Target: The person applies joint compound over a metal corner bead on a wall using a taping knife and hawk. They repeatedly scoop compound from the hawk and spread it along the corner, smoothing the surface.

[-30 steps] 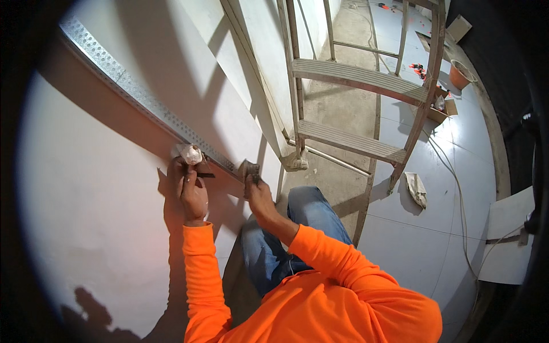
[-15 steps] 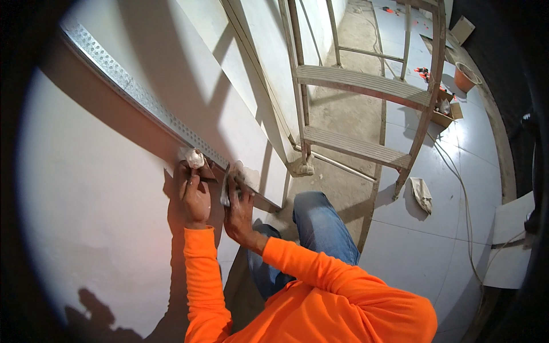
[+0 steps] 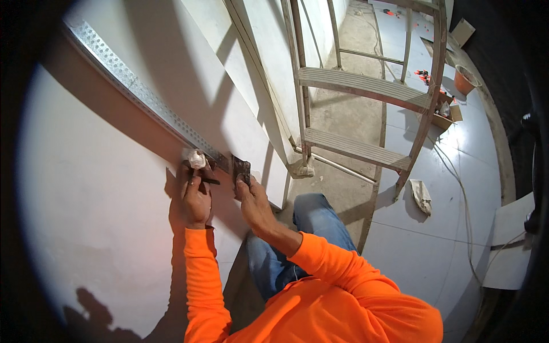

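My left hand [image 3: 196, 197] presses against the white wall and holds a small flat tool loaded with a lump of white filler [image 3: 197, 158]. My right hand [image 3: 253, 201] grips a dark putty knife [image 3: 241, 168], its blade laid against the lower end of the perforated metal corner bead [image 3: 137, 94]. The bead runs diagonally up and left along the wall's corner. Both hands sit close together at the bead's lower end. Orange sleeves cover my forearms and blue jeans show below.
A metal stepladder [image 3: 366, 91] stands just right of the wall corner on the grey floor. A crumpled rag [image 3: 422, 195] lies by its foot. Beyond are an orange bucket [image 3: 464, 80], a small box of items [image 3: 443, 111], a cable on the floor and white board pieces [image 3: 512, 240] at right.
My right hand swung left beside the left hand, then moved back right, setting the knife blade on the bead. The left hand with the filler stayed almost in place.
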Action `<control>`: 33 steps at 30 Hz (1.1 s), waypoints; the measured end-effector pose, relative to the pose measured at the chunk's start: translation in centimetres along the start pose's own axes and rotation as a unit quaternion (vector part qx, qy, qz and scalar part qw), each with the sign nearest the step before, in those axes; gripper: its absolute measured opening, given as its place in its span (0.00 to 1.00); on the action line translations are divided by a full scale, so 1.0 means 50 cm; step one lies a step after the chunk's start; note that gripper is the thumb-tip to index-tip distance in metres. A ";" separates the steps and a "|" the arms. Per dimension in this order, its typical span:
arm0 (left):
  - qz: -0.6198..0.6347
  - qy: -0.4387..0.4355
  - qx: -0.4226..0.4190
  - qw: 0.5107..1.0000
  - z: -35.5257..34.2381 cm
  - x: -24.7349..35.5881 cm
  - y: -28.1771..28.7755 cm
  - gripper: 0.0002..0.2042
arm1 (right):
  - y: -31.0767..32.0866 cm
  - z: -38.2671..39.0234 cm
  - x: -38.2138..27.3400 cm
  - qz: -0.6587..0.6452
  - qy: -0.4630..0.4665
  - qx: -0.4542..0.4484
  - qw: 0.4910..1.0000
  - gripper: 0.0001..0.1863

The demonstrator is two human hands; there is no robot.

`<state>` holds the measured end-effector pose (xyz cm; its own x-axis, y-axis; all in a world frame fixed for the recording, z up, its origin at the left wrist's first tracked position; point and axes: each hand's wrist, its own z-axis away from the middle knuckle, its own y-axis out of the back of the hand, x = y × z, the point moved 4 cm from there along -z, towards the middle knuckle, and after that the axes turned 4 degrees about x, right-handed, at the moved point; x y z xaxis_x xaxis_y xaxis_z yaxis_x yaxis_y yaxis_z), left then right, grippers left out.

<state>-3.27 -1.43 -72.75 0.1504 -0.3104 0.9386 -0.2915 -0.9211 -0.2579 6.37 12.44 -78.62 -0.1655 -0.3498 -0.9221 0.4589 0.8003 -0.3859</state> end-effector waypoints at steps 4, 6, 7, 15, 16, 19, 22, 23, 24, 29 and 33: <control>0.062 -0.085 -0.067 0.992 -0.006 0.003 -0.020 0.34 | 0.093 0.057 0.005 -0.141 -0.176 0.089 0.970 0.20; 0.047 -0.086 -0.048 0.994 -0.010 -0.001 -0.021 0.34 | 0.146 0.044 0.067 -0.163 -0.183 0.147 0.958 0.20; 0.059 -0.078 -0.045 0.994 -0.009 -0.003 -0.021 0.34 | 0.156 0.038 0.115 -0.133 -0.199 0.164 0.957 0.19; 0.011 -0.059 -0.049 0.997 -0.005 0.007 -0.018 0.32 | 0.178 -0.025 0.326 -0.034 -0.227 0.144 0.963 0.16; 0.003 -0.057 -0.042 0.998 -0.006 0.007 -0.018 0.32 | 0.173 -0.031 0.323 -0.054 -0.250 0.145 0.956 0.16; 0.010 -0.067 -0.046 0.997 -0.009 0.008 -0.020 0.33 | 0.140 -0.052 0.292 -0.045 -0.261 0.104 0.959 0.14; 0.010 -0.081 -0.062 0.995 -0.009 0.009 -0.022 0.33 | 0.100 -0.061 0.244 -0.077 -0.212 0.109 0.968 0.13; 0.000 -0.072 -0.049 0.996 -0.008 0.008 -0.018 0.33 | 0.082 -0.061 0.222 -0.068 -0.183 0.098 0.976 0.12; -0.004 -0.059 -0.036 0.998 -0.006 0.007 -0.013 0.33 | 0.065 -0.059 0.199 -0.055 -0.171 0.093 0.979 0.12; 0.012 -0.065 -0.033 0.997 -0.006 0.002 -0.011 0.33 | 0.028 -0.002 0.039 0.031 -0.016 0.013 0.999 0.16; 0.027 -0.090 -0.044 0.995 -0.011 0.009 -0.024 0.27 | 0.082 0.085 0.012 0.013 0.009 0.021 1.000 0.18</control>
<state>-3.36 -0.33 -71.88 0.2956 -0.4037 0.8658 -0.3846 -0.8799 -0.2789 11.85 13.45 -80.64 -0.1698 -0.3202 -0.9320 0.4990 0.7876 -0.3615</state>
